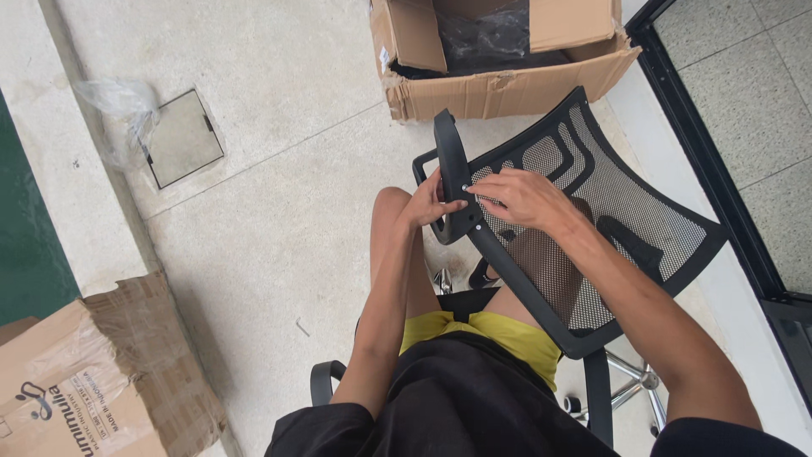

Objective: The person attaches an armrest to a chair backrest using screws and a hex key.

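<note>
A black mesh chair back [592, 211] with a curved plastic frame is held tilted across the person's lap, with a black armrest [454, 173] set upright against its near edge. The armrest is gripped by the left hand [427, 203], fingers curled around its lower part. The right hand [524, 196] is laid on the mesh beside the armrest, fingers pinched narrow at a small fitting too tiny to be made out. Beyond the chair back an open cardboard box [499, 51] is seen; left of it, a floor hatch [182, 137] and a second box [93, 381], cut off. A chrome chair base [630, 389] is partly hidden beneath.
</note>
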